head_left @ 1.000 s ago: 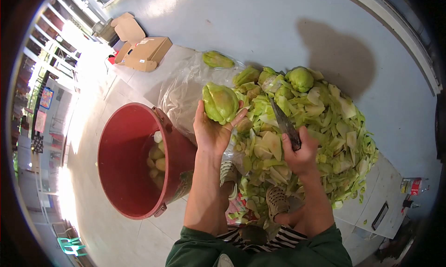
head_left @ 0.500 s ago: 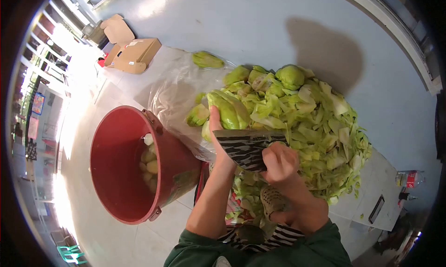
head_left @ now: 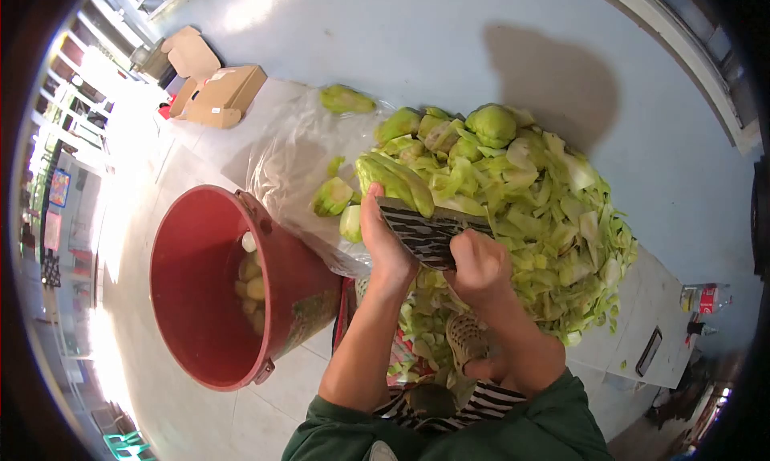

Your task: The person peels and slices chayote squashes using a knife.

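Since the earliest view, my right grip (head_left: 479, 264) has brought the knife (head_left: 425, 236) from above the peelings (head_left: 553, 220) across to the gourd (head_left: 391, 180). My left grip (head_left: 389, 244) holds the gourd, thumb upright against its near side (the other fingers are hidden behind the blade). My right grip is clenched around the knife's handle; the striped blade overlaps the gourd's lower edge, though contact cannot be confirmed. The gourd is held up between the clear plastic (head_left: 285, 168) and the heaped peelings. Left: the red bucket (head_left: 301, 272), tilted, containing pale pieces (head_left: 253, 288).
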Demonstrator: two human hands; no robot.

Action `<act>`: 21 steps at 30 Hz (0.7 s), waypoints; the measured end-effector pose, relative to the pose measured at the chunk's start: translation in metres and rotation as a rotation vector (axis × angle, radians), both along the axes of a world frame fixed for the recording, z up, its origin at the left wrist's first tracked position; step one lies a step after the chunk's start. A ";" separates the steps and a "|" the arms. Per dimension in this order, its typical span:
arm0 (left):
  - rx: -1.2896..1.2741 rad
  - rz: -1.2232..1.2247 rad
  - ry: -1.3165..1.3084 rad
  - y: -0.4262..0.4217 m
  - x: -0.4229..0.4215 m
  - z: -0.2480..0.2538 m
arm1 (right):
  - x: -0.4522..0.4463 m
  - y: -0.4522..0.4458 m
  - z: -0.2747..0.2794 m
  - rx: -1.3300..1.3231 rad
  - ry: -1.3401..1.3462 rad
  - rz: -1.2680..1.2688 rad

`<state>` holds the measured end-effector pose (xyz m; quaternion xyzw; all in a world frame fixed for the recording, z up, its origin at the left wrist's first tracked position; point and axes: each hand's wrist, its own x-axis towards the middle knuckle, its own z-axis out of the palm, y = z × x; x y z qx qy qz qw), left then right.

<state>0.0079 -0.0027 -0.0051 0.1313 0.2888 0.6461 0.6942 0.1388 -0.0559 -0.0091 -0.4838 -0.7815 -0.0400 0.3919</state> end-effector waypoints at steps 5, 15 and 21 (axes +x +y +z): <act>-0.007 -0.019 -0.004 -0.005 -0.001 0.018 | 0.002 -0.003 0.002 -0.020 -0.046 -0.024; 0.026 -0.002 0.026 0.002 -0.018 0.018 | 0.015 0.006 0.010 -0.262 0.138 -0.228; -0.129 -0.100 0.005 0.008 -0.024 0.001 | -0.002 -0.007 0.014 -0.062 0.008 0.102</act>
